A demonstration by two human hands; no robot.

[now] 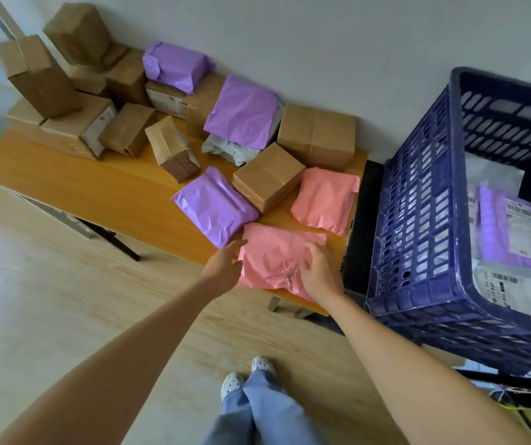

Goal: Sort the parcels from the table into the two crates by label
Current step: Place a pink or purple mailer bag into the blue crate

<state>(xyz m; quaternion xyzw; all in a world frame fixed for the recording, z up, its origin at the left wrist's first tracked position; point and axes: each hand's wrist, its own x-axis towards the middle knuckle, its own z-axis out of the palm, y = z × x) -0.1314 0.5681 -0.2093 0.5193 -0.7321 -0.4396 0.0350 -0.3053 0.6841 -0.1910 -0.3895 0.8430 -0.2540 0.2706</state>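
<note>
Low at centre frame, at the tabletop (113,194) edge, my right grip (318,274) pinches the pink parcel (277,255); my left grip (225,264), fingers straight, steadies its side, probably to turn it over for reading.

The surface (103,194) runs from the left of the frame to the centre. Boxes (74,101) are piled on it at the upper left. Soft parcels (216,203) lie among more boxes in the centre. The nearest parcel (273,252) lies at the surface's lower edge. The crate (418,252) stands at the right, just beside the surface, with labelled parcels (514,229) in it.
</note>
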